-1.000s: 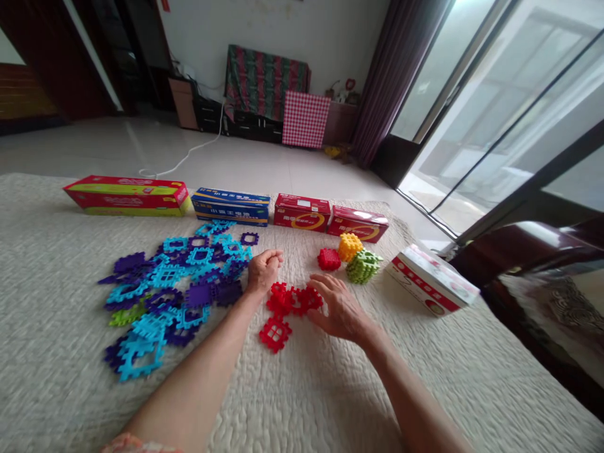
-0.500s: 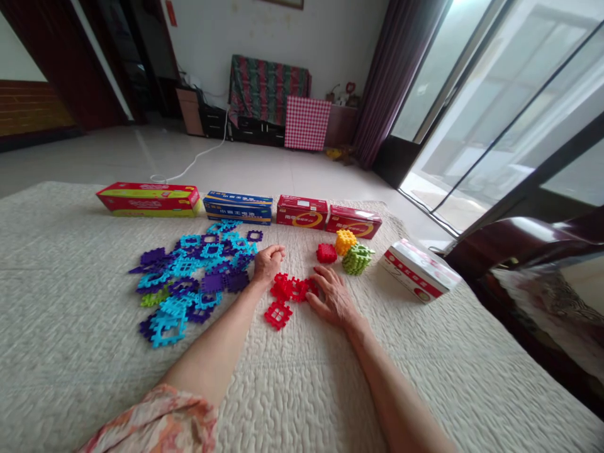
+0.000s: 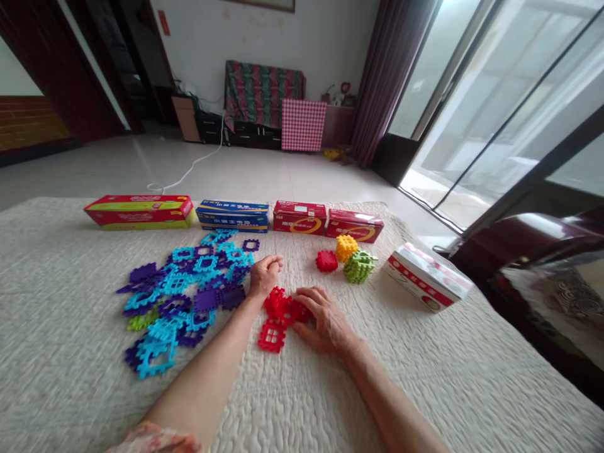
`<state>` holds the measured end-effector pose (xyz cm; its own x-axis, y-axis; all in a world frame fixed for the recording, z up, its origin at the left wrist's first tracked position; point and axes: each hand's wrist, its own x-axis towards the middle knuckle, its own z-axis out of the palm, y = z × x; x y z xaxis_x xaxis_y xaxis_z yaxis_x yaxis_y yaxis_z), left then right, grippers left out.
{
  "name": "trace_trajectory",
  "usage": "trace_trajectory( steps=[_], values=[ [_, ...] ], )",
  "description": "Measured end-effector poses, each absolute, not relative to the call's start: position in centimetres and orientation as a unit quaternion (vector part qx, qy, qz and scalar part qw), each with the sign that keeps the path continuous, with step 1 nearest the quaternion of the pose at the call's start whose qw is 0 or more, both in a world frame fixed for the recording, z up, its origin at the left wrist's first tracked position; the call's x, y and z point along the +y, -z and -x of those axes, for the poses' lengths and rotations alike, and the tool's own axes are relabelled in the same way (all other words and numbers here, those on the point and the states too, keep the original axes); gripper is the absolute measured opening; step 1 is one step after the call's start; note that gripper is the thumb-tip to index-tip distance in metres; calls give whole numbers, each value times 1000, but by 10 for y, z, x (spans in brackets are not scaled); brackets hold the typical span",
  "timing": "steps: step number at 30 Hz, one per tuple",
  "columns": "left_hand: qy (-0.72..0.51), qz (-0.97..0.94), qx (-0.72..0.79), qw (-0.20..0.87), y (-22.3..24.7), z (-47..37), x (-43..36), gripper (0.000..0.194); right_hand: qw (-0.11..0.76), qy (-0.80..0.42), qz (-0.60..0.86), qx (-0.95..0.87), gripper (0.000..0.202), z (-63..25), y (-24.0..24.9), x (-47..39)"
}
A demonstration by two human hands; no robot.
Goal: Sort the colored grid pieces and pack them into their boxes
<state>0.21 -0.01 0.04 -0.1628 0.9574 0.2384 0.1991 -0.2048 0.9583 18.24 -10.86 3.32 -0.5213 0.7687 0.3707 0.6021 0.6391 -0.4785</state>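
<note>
Left hand (image 3: pixel 266 277): fingers curled into a loose fist; whether something small is inside, can't tell. Right hand (image 3: pixel 326 322): fingers bent over the right end of interlocking red plastic notched plates (image 3: pixel 272 337); contact, firm grip can't be told. Red plates sit on a cream quilted cover (image 3: pixel 302 402), between the hands, the nearest plate flat with a four-pane window cutout.

Left of left hand: loose pile of cyan and purple plastic notched plates (image 3: pixel 206 299), one lime-green notched plate (image 3: pixel 144 319) at its left side. Beyond right hand, close together: red notched plastic block (image 3: pixel 327 261), yellow notched plastic cube (image 3: pixel 346 248), green notched plastic cube (image 3: pixel 360 268).

Far row, left to right: long red and yellow-green carton (image 3: pixel 141 215), lettering too blurred; blue carton (image 3: pixel 233 224) reading "小霸王电池"; two red cardboard cartons (image 3: pixel 299 218) with yellow curved stripe, "南孚" legible, rest too small. Right: white carton (image 3: pixel 427 278) with red band, tilted in view, characters unreadable.
</note>
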Motion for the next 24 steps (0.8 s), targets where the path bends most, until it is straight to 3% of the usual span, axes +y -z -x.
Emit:
trace_trajectory(
  steps=[6, 11, 17, 24],
  values=[
    [-548, -541, 531, 353, 2, -1, 1, 30, 286, -143, 403, -857, 21, -184, -32, -106],
    [-547, -539, 534, 353, 4, -1, 2, 30, 292, -149, 409, -852, 22, -185, -32, -105],
    [-549, -535, 536, 353, 2, -1, 2, 29, 398, -130, 439, -795, 23, -185, -27, -104],
    [-546, -537, 540, 348, -1, -2, 1, 28, 429, -104, 575, -689, 30, -215, -20, -86]
  ],
)
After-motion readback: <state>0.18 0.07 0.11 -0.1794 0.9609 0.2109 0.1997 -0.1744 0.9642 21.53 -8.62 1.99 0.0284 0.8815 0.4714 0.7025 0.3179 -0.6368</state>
